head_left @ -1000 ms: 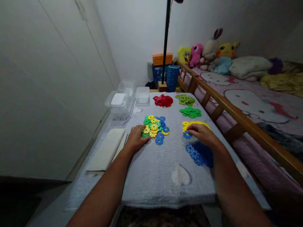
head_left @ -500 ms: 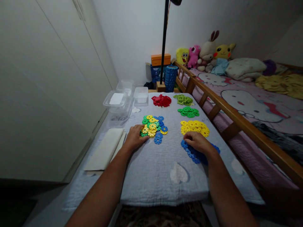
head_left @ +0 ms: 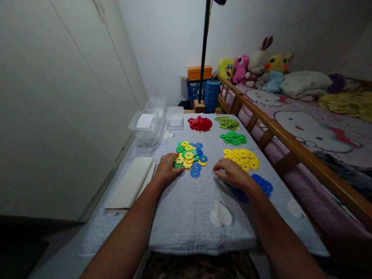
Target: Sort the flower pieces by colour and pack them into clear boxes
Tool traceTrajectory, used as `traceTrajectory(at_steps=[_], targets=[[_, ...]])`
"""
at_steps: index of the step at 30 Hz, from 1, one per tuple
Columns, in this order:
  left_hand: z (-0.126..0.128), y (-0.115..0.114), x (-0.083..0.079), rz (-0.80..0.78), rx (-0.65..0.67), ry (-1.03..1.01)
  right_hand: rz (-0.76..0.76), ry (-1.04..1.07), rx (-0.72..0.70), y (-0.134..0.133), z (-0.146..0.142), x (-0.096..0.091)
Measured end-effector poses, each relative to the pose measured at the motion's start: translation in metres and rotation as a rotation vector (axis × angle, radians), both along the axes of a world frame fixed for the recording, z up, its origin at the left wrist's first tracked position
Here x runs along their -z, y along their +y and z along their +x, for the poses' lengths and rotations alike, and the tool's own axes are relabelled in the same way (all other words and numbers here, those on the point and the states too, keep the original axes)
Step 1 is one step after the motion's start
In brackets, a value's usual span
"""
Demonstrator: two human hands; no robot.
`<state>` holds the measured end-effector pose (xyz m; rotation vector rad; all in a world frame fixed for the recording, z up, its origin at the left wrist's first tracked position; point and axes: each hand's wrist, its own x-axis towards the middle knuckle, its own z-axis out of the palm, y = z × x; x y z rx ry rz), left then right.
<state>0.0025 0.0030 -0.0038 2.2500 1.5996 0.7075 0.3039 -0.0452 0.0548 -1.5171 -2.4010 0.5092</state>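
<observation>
My left hand (head_left: 167,169) rests at the left edge of a mixed pile of flower-shaped plastic discs (head_left: 188,155) in yellow, green and blue. Its thumb and fingers are apart, touching the pile's side. Two blue discs (head_left: 195,169) lie at the pile's near side. My right hand (head_left: 231,173) hovers over the cloth to the right of that pile, fingers loosely bent and apart, with nothing visible in them. Below its wrist, a heap of blue discs (head_left: 262,185) is partly covered. Just beyond this hand lies a heap of yellow discs (head_left: 242,159).
Farther back are green discs (head_left: 233,138), light green discs (head_left: 228,123) and red discs (head_left: 200,124). Clear plastic containers (head_left: 174,117) stand at the back left, near folded beige cloth or paper (head_left: 132,184). A wooden bed rail (head_left: 273,137) runs along the right.
My right hand has moved left from the blue heap toward the mixed pile, and its fingers have parted. My left hand stays by the mixed pile. The view has shifted slightly.
</observation>
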Motion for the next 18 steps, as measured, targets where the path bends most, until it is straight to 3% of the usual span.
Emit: traceTrajectory(at_steps=[3, 7, 11, 18], targets=[[0.0, 0.0, 0.0, 0.001, -0.001, -0.015, 0.011, -0.065, -0.069, 0.001, -0.042, 0.004], [0.0, 0.0, 0.001, 0.022, 0.01, -0.021, 0.094, -0.165, -0.007, -0.003, -0.078, 0.018], [0.0, 0.0, 0.001, 0.022, 0.019, -0.016, 0.109, -0.191, 0.01, -0.008, -0.083, 0.023], [-0.001, 0.0, 0.0, 0.016, 0.011, -0.019, 0.134, -0.127, -0.043, -0.003, -0.067, 0.015]])
